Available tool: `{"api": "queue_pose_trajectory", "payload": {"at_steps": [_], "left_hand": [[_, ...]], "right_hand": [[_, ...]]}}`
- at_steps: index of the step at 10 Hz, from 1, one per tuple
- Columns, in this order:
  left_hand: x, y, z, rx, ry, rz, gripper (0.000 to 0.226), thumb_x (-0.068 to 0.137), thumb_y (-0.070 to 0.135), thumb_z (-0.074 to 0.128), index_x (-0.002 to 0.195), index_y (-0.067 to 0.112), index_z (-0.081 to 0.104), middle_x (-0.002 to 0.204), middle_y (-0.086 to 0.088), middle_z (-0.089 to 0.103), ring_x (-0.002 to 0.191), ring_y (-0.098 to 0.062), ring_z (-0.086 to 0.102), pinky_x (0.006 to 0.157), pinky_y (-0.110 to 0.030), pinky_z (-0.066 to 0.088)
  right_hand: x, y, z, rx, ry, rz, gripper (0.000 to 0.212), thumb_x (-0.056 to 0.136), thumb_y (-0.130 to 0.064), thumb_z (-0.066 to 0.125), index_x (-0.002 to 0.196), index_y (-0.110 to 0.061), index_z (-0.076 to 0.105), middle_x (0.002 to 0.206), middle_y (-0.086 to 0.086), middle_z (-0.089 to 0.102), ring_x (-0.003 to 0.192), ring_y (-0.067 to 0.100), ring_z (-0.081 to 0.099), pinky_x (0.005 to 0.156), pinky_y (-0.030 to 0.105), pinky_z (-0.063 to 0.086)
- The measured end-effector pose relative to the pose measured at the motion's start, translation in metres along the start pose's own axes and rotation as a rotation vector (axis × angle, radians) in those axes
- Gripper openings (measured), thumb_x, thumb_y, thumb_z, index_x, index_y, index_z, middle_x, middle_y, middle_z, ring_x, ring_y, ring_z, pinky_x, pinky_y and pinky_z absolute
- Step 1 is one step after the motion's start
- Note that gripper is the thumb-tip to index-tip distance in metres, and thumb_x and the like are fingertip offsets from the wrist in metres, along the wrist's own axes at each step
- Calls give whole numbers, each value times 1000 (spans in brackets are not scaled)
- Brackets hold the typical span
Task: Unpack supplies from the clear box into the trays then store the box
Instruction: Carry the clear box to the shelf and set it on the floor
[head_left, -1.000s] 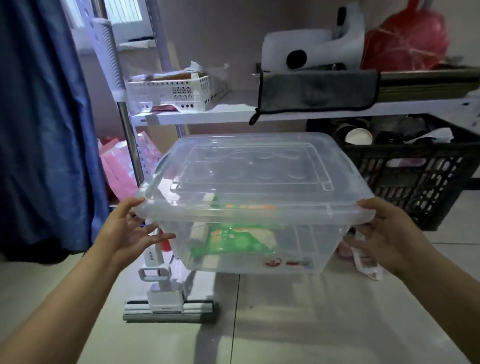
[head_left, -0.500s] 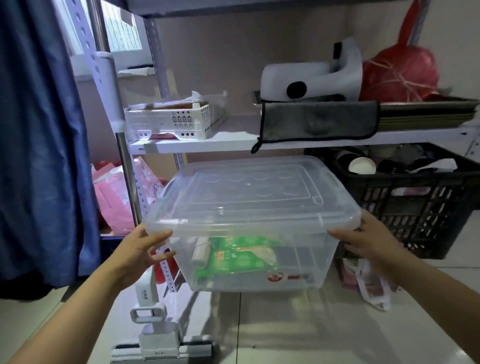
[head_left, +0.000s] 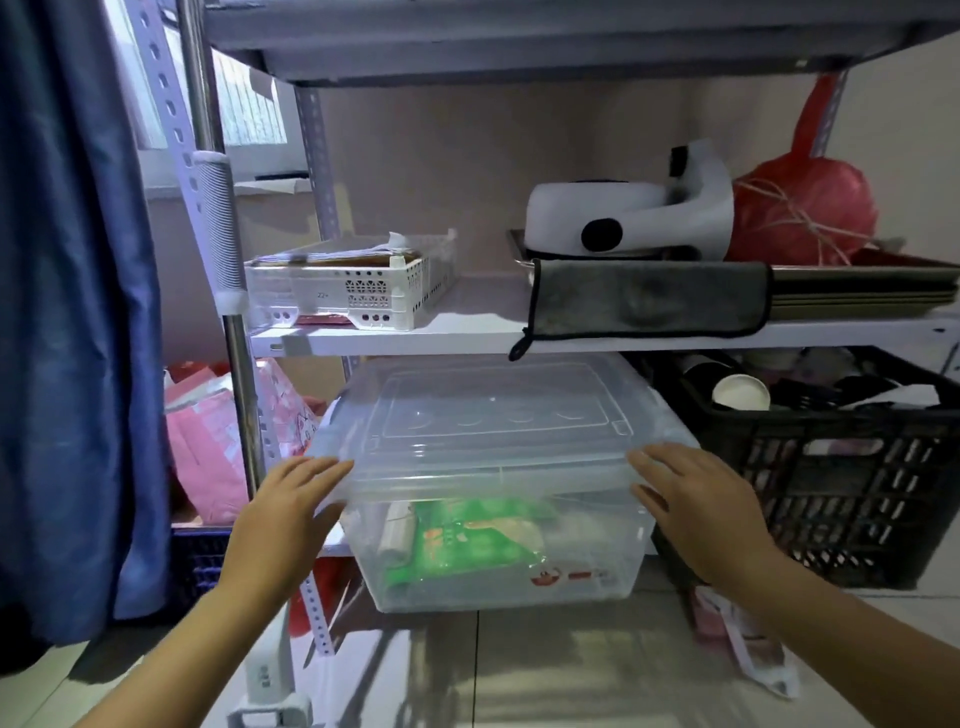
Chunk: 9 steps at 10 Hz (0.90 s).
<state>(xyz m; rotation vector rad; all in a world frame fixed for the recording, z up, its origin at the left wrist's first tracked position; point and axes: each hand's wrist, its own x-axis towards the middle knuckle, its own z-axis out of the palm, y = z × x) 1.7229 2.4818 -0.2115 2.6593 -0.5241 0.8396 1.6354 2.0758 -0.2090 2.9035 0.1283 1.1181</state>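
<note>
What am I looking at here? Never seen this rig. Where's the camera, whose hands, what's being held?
There is no robot. One camera sits on a person's head and looks forward and down, so the two arms coming in from the bottom are that person's own. The left hand and the right hand lie with straight fingers against the front corners of a clear box with its lid on, low in a metal rack. Neither has a curled grip. Inside the box a green packet shows. The shelf above carries a white tray and a grey cloth. A black crate stands to the right.
</note>
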Motion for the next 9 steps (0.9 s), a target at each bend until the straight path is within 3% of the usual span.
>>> {"api": "queue_pose_trajectory", "payload": {"at_steps": [1, 3, 5, 6, 7, 8, 9], "left_hand": [[35, -6, 12, 9, -5, 0, 48, 75, 4, 82, 121, 11, 71, 116, -8, 71, 107, -33, 64, 75, -48, 57], [88, -12, 48, -79, -17, -113, 48, 79, -4, 74, 126, 9, 68, 126, -12, 67, 116, -35, 60, 88, -46, 51], [106, -21, 75, -124, -57, -139, 51, 88, -6, 62, 137, 7, 58, 140, -14, 57, 128, -35, 50, 101, -46, 45], [113, -24, 76, -91, -177, -126, 67, 89, -5, 57, 151, 13, 38, 159, -7, 34, 148, -29, 25, 114, -44, 34], [112, -24, 63, 65, -329, -112, 86, 91, 17, 64, 159, 23, 12, 167, -4, 9, 153, -29, 1, 120, -44, 25], [93, -2, 28, 188, -435, -90, 96, 91, 47, 62, 158, 32, -4, 167, -5, -4, 153, -32, -5, 123, -49, 12], [89, 42, -31, 193, -529, -103, 92, 91, 55, 57, 158, 33, -2, 167, -6, -6, 152, -32, -8, 123, -51, 6]], "right_hand": [[27, -1, 16, 8, -15, 39, 41, 71, -6, 87, 109, -2, 74, 103, 16, 74, 92, 36, 71, 77, 46, 58], [78, -7, 43, -73, -224, 239, 32, 97, -19, 59, 128, -14, 63, 126, 11, 62, 120, 33, 51, 88, 41, 49], [91, -3, 65, 5, -385, 307, 55, 103, -18, 47, 155, -16, 29, 155, 8, 38, 144, 28, 30, 106, 36, 39], [91, 2, 63, -46, -482, 264, 71, 101, -30, 49, 159, -21, 9, 167, 4, 14, 153, 24, 9, 120, 43, 22], [84, -3, 49, -41, -577, 264, 80, 99, -44, 50, 159, -30, -1, 168, 1, -3, 154, 25, -7, 120, 56, 5], [67, -6, 8, 43, -683, 251, 80, 97, -52, 48, 158, -35, -1, 167, -3, -10, 153, 26, -12, 120, 61, 2], [64, -2, -61, 86, -791, 258, 73, 97, -55, 44, 157, -38, 5, 167, -7, -9, 153, 24, -12, 118, 62, 1]]}}
